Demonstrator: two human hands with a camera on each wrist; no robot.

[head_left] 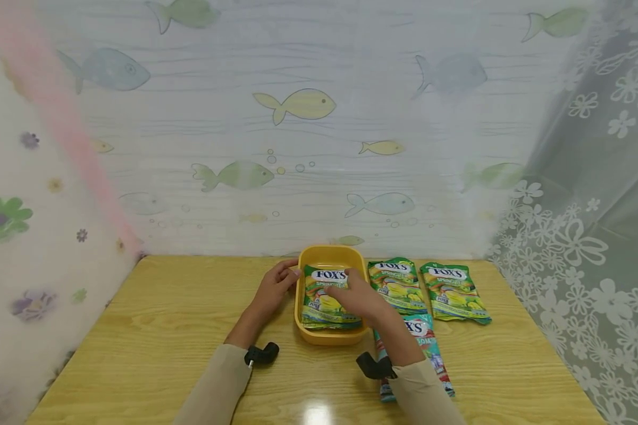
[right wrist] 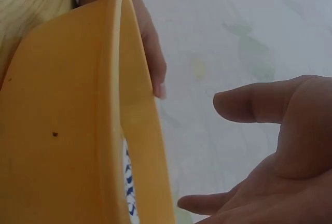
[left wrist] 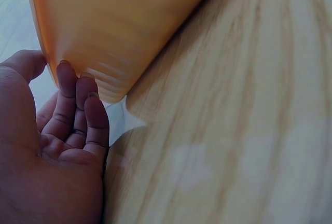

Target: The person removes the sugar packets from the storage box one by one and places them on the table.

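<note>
A yellow plastic tub stands at the middle of the table with a green FOX'S candy bag lying in it, label up. At the tub's left side is my left hand; in the left wrist view its loosely bent fingers touch the outer wall and the thumb tip is right at the rim. My right hand reaches over the tub's right rim, above the bag. Its thumb and fingers are spread apart in the right wrist view, with nothing between them. Part of the bag is hidden behind this hand.
Two more green FOX'S bags lie right of the tub. A teal and red FOX'S bag lies nearer, partly under the right forearm. A fish-print curtain hangs behind the wooden table.
</note>
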